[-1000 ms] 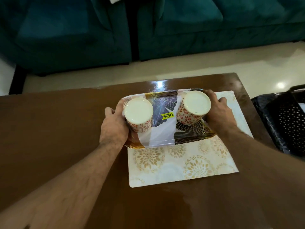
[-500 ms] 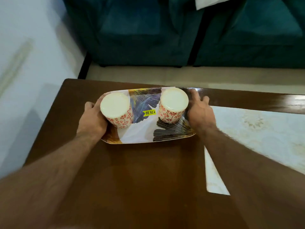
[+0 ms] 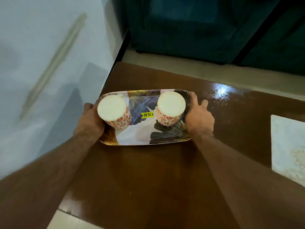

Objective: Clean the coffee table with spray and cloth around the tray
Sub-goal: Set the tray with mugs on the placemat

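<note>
Tray sits at the left end of the coffee table — left hand grips its left edge, right hand its right edge, fingers partly splayed. Two upturned cups stand on it. Placemat lies well apart, right.

A: Which parts of the person appear in the head view?

B: Two forearms and two hands: the left hand and the right hand.

A: What is worn?

B: Nothing that shows. Both forearms are bare to the picture's lower edge, with visible hair. No sleeve, watch, ring or glove appears on either hand.
</note>
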